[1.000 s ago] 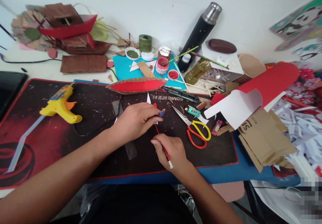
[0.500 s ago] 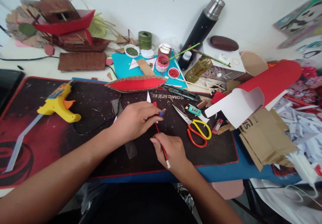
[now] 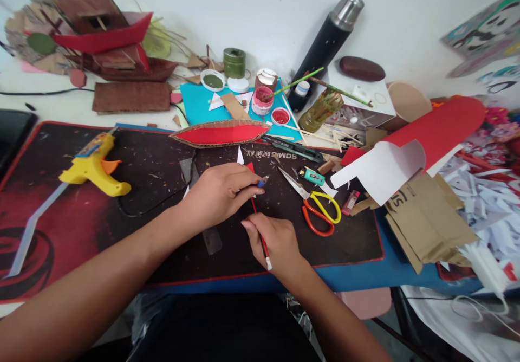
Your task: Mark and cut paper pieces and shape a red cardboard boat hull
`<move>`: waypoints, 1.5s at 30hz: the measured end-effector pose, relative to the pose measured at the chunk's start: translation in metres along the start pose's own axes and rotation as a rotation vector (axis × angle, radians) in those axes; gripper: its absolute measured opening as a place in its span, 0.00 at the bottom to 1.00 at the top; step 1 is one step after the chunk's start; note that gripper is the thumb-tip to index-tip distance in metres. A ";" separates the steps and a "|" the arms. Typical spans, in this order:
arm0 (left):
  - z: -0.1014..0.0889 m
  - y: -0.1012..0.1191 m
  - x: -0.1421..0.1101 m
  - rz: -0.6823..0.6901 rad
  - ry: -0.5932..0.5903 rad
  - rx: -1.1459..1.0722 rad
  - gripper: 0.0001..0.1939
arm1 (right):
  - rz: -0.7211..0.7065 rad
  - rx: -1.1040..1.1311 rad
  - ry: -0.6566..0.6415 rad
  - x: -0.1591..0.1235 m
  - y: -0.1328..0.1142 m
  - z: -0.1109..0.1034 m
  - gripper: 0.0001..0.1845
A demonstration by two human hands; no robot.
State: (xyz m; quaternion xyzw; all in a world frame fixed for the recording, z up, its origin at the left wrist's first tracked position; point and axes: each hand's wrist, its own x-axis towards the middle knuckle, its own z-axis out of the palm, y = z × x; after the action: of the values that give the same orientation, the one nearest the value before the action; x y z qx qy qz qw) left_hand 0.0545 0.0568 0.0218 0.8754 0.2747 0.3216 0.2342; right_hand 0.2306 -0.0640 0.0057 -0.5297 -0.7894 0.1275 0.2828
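Note:
A red pencil [image 3: 265, 248] with a white eraser end lies in my right hand [image 3: 273, 243], whose fingers are curled round its lower part. Its other end runs up toward my left hand [image 3: 222, 191]. Thumb and fingertips of that hand pinch a small blue pencil sharpener [image 3: 261, 183]; the pencil's tip is hidden there. Behind the left fingers, a red paper piece [image 3: 250, 168] and a white paper triangle [image 3: 240, 156] partly show. To the right of both hands lie scissors [image 3: 319, 210] with yellow and red handles.
A red-lined cardboard boat hull [image 3: 221, 133] lies behind my hands. At left is a yellow glue gun [image 3: 93, 167] with its cord. A cutter knife [image 3: 292, 148], a green lighter [image 3: 312, 176], open paint pots [image 3: 263, 100] and a tilted black thermos [image 3: 325, 42] stand or lie beyond.
Both hands keep their grips on the sharpener and the pencil. My right hand and the pencil's eraser end have shifted very slightly left; the whole view has moved a little too.

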 end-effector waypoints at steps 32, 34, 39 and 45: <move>0.001 0.001 0.001 0.054 0.052 0.032 0.06 | -0.003 -0.010 0.024 0.001 -0.001 0.000 0.23; 0.001 0.001 0.002 0.056 0.051 0.030 0.06 | -0.004 -0.008 0.029 0.001 -0.001 0.000 0.23; 0.001 0.001 0.002 0.059 0.057 0.030 0.06 | -0.014 -0.008 0.052 0.001 -0.001 -0.001 0.23; 0.000 0.002 0.002 0.053 0.055 0.041 0.06 | 0.001 -0.010 0.028 0.000 -0.001 -0.001 0.23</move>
State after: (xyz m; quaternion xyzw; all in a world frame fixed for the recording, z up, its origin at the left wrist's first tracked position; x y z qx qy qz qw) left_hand 0.0565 0.0564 0.0233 0.8778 0.2645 0.3459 0.1999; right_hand 0.2304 -0.0648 0.0074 -0.5334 -0.7856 0.1165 0.2912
